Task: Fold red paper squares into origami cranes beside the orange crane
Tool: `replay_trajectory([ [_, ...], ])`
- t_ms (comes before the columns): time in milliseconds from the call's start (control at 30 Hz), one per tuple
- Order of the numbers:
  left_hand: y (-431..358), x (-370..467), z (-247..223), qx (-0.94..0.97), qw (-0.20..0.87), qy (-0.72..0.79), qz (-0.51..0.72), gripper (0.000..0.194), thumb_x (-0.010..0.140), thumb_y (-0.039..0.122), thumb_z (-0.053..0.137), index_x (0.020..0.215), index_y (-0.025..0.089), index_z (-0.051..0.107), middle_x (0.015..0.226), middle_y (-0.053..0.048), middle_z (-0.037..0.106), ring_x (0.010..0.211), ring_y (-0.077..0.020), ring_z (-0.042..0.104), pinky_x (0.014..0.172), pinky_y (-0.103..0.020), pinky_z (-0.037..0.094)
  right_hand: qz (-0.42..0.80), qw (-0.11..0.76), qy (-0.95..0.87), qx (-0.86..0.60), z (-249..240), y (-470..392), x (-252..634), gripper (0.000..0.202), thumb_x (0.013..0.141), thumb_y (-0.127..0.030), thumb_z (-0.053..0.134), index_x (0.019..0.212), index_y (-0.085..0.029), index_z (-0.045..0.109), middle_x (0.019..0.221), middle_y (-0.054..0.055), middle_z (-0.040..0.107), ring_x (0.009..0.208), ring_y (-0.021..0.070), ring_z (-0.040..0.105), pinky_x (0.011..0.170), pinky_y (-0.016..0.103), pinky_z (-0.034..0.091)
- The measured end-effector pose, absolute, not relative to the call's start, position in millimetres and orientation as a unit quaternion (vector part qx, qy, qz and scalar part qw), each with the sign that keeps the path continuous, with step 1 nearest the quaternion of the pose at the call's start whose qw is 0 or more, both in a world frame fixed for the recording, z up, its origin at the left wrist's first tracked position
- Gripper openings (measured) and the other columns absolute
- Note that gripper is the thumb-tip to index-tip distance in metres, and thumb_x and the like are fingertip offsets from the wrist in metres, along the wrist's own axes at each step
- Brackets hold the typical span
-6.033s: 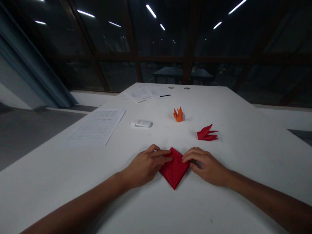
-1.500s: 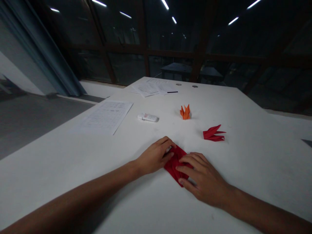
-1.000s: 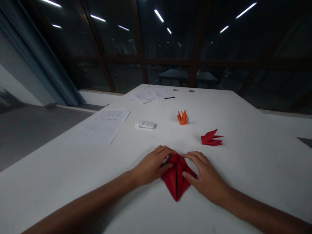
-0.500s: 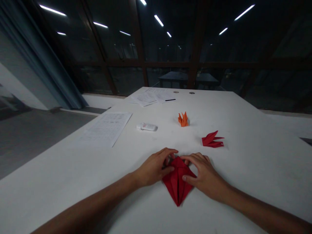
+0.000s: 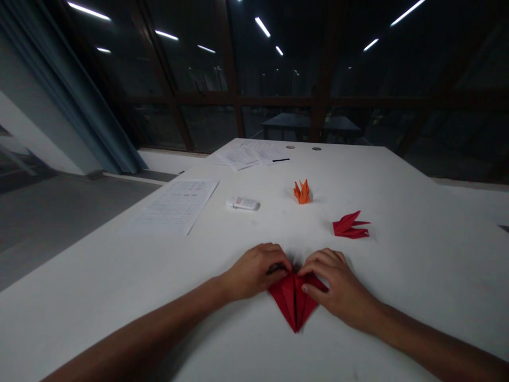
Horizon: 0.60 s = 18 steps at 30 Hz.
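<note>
A folded sheet of red origami paper (image 5: 295, 305) lies on the white table, one point toward me and a slit down its middle. My left hand (image 5: 258, 271) is closed on its upper left edge, thumb on the paper and fingers bent over the top. On the upper right edge my right hand (image 5: 333, 284) pinches it, with the thumb on the front and the forefinger along the top. The paper's top corner no longer stands up between the hands. Beyond them are a red folded-paper figure (image 5: 350, 226) and a smaller orange folded-paper figure (image 5: 303, 193).
The white table (image 5: 191, 329) reaches to dark windows. On its left lie a printed sheet (image 5: 175, 204) and a white handset-like object (image 5: 243, 203). Farther back are several papers (image 5: 242, 155), a black pen-like stick (image 5: 281, 159) and two small round discs (image 5: 316, 149).
The top corner of the red paper has folded down out of sight. My left fingers have curled in over the top edge, and both hands are closer together. The view has shifted slightly.
</note>
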State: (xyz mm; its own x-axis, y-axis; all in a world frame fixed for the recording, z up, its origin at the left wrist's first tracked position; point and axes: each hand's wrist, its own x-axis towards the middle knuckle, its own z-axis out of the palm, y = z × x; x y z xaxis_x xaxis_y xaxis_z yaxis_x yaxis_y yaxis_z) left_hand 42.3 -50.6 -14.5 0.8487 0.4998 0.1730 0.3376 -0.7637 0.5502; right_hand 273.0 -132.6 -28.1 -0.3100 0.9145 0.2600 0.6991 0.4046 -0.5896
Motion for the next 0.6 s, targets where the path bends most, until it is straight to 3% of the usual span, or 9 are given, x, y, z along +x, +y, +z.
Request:
replay_trajectory([
  [200, -52.7, 40.5, -11.4, 0.930, 0.253, 0.225, 0.140, 0.022, 0.087, 0.031, 0.072, 0.108, 0.023, 0.068, 0.103, -0.003, 0.067, 0.099, -0.0195, 0.061, 0.092, -0.031, 0.045, 0.169, 0.268, -0.800, -0.509, -28.3, -133.6, 272.7, 0.022, 0.084, -0.016, 0.073, 0.102, -0.028, 0.069, 0.102, 0.000, 0.069, 0.105, 0.0236, 0.058, 0.096, 0.044, 0.038],
  [400, -54.5, 41.5, -11.4, 0.933, 0.238, 0.237, 0.128, 0.022, 0.089, 0.032, 0.070, 0.108, 0.023, 0.065, 0.105, -0.003, 0.066, 0.101, -0.0203, 0.061, 0.092, -0.032, 0.045, 0.133, 0.311, -0.806, -0.486, -29.3, -137.8, 272.2, 0.027, 0.088, -0.014, 0.066, 0.112, -0.026, 0.063, 0.107, 0.003, 0.068, 0.105, 0.0244, 0.058, 0.097, 0.044, 0.039],
  [600, -56.2, 41.0, -16.1, 0.913, 0.247, 0.294, 0.139, 0.048, 0.084, 0.032, 0.074, 0.126, 0.024, 0.053, 0.108, -0.004, 0.066, 0.097, -0.0218, 0.061, 0.091, -0.037, 0.047, 0.103, 0.316, -0.808, -0.486, -28.2, -139.9, 270.6, 0.005, 0.091, -0.017, 0.064, 0.091, -0.021, 0.060, 0.097, 0.004, 0.066, 0.096, 0.0232, 0.057, 0.092, 0.043, 0.040],
])
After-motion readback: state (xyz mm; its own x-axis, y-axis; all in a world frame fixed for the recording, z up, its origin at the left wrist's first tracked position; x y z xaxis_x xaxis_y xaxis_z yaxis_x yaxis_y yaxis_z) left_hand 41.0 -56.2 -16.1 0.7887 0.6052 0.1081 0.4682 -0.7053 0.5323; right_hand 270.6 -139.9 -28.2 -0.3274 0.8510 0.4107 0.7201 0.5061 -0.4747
